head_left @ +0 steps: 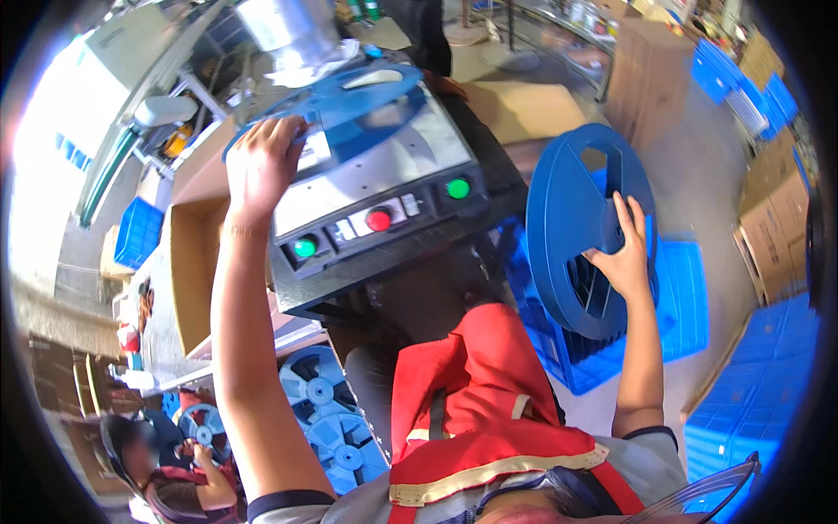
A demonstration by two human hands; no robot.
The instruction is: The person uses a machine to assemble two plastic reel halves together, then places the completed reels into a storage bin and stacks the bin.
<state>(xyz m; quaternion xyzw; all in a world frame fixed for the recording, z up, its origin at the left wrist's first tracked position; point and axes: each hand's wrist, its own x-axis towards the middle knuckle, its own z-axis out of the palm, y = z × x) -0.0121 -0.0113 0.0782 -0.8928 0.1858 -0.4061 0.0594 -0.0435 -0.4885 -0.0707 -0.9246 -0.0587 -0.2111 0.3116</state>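
Observation:
My left hand (pixel 264 166) is closed, fingers curled over the near left edge of a blue reel disc (pixel 384 118) that lies on a machine's pale metal top (pixel 410 170). The disc is partly blurred, and what sits under my fingers is hidden. On the right, my right hand (pixel 624 253) grips a blue plastic reel (pixel 552 236) with two flanges, held upright on edge. My thumb is at an opening in its side and the fingers spread over its middle. Below the reel stands a blue plastic crate (pixel 685 301), partly covered by it.
The machine's front panel has a red button (pixel 378 219) between two green ones. An open cardboard box (pixel 194 279) stands left of it, and several blue reel discs (pixel 345 445) lie below. At the lower left a person (pixel 192 489) handles another reel. Blue boxes (pixel 759 384) stand right.

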